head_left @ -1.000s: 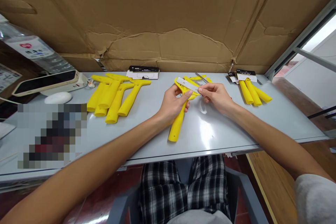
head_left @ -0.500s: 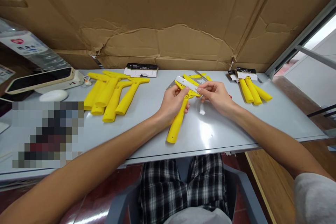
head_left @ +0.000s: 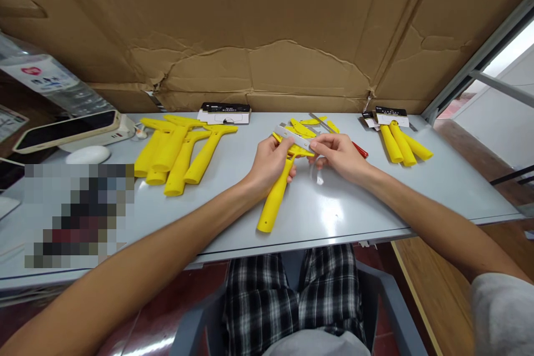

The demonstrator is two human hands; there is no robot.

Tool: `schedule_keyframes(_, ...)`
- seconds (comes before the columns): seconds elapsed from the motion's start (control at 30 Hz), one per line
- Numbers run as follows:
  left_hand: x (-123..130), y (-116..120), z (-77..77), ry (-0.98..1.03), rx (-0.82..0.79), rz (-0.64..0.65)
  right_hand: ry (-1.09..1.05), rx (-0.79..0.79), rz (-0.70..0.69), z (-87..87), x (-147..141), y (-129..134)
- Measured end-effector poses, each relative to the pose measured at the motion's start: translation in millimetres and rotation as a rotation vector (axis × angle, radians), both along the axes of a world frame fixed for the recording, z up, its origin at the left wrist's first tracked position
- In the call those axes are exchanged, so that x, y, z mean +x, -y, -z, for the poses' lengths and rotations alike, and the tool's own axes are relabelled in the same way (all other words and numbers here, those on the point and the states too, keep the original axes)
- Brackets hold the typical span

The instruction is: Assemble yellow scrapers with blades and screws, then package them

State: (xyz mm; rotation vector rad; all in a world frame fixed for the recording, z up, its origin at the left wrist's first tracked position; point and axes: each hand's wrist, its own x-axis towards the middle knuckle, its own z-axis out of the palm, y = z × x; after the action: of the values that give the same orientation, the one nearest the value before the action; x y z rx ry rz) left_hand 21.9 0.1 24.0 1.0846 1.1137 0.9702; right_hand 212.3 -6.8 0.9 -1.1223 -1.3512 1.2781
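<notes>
My left hand (head_left: 269,164) grips a yellow plastic scraper (head_left: 275,197) near its head, with the handle pointing toward me over the grey table (head_left: 233,206). My right hand (head_left: 340,157) pinches the right end of a thin metal blade (head_left: 294,137) that lies across the scraper's head. Just behind my hands lie small yellow plastic parts (head_left: 303,125) and more blades. A red-handled tool (head_left: 359,149) pokes out from behind my right hand.
A pile of several yellow scrapers (head_left: 177,150) lies to the left, with a stack of header cards (head_left: 225,113) behind it. Packaged scrapers (head_left: 400,142) sit at the right. A phone on a power bank (head_left: 69,129) and a white mouse (head_left: 87,154) are far left. Cardboard (head_left: 267,28) walls the back.
Both hands with the scraper and blade have drifted slightly left and toward me; the handle now points more to the lower left. The red-handled tool has come into sight.
</notes>
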Motion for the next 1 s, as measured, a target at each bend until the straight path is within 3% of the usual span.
schedule_keyframes(0.17,-2.5,-2.4,0.0,0.007,0.053,-0.015,0.046,-0.117,-0.042,-4.4,-0.3,1.0)
schedule_keyframes(0.33,-2.7,0.3,-2.5,0.008,0.073,-0.014,0.169,-0.048,-0.128,-9.2,3.1,2.3)
schedule_keyframes(0.63,-2.7,2.6,-3.4,-0.008,0.09,-0.004,0.135,-0.059,-0.243,-2.0,4.9,0.1)
schedule_keyframes(1.0,-1.7,3.5,-2.7,-0.019,0.075,0.019,0.122,-0.093,-0.239,-1.1,5.3,1.6)
